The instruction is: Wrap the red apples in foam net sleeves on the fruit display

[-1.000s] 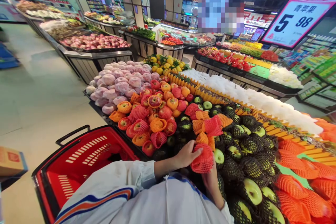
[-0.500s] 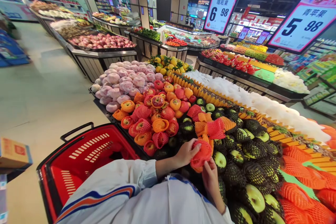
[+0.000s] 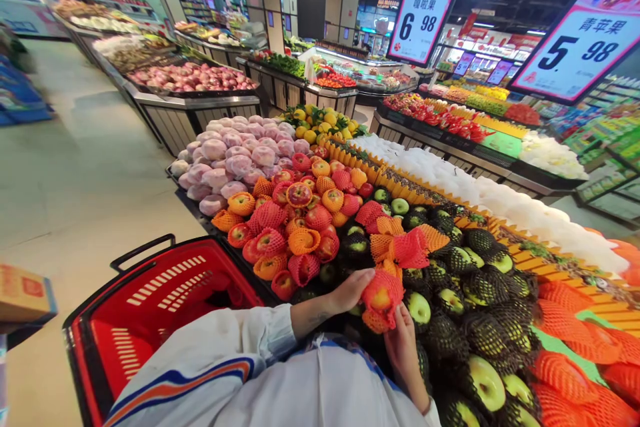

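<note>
Both my hands hold one fruit in a red foam net (image 3: pixel 381 297) low over the fruit display. My left hand (image 3: pixel 353 291) grips its left side, fingers curled over the top. My right hand (image 3: pixel 403 345) holds it from below and the right, fingers pressed against the net. The orange-red skin shows through an opening in the net. Around it lie green apples in black nets (image 3: pixel 475 293), and red and orange netted apples (image 3: pixel 300 233) are piled just behind my left hand.
A red shopping basket (image 3: pixel 150 320) with a black handle stands at my lower left by the display edge. Pink-wrapped fruit (image 3: pixel 240 153) and white-netted fruit (image 3: pixel 500 200) lie further back. Price signs (image 3: pixel 575 47) hang overhead. An open aisle floor (image 3: pixel 75 167) runs along the left.
The net has been pulled back so the fruit's skin now shows. My right hand has come up from under the fruit to its lower right side. The view has shifted slightly.
</note>
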Demonstrator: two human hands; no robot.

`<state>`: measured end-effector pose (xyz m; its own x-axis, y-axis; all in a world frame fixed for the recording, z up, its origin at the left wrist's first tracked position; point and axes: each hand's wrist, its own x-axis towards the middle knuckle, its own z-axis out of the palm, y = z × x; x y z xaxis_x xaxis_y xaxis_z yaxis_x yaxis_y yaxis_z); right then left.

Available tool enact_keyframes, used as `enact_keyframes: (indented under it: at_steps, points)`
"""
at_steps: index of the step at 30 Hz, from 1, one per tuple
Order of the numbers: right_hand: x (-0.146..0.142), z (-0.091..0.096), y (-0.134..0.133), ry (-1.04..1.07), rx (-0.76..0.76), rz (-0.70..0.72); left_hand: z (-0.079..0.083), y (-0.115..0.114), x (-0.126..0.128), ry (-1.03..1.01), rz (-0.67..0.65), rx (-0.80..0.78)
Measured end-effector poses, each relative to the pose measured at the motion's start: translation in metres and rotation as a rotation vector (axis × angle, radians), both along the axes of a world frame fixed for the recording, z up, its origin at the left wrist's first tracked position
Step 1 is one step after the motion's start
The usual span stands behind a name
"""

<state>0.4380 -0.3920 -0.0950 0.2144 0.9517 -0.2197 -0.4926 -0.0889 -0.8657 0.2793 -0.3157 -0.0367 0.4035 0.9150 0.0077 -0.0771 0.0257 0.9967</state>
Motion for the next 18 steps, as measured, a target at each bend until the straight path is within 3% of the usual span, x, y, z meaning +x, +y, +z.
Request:
enact_keyframes:
  at_steps: [4,7,11,18]
  points:
    - [0.000,-0.004,0.000,-0.014,0.016,-0.083,0.007,-0.009,-0.001,-0.059,-0.252,-0.057]
    - [-0.001,-0.007,0.000,-0.040,0.043,-0.095,0.013,-0.016,-0.002,0.010,-0.307,0.014]
    - [0.001,-0.015,-0.001,-0.075,0.041,-0.083,0.022,-0.019,-0.001,0.144,-0.251,0.172]
    - [0.001,-0.022,-0.004,-0.058,0.013,-0.068,0.024,-0.018,0.005,0.398,0.014,0.283]
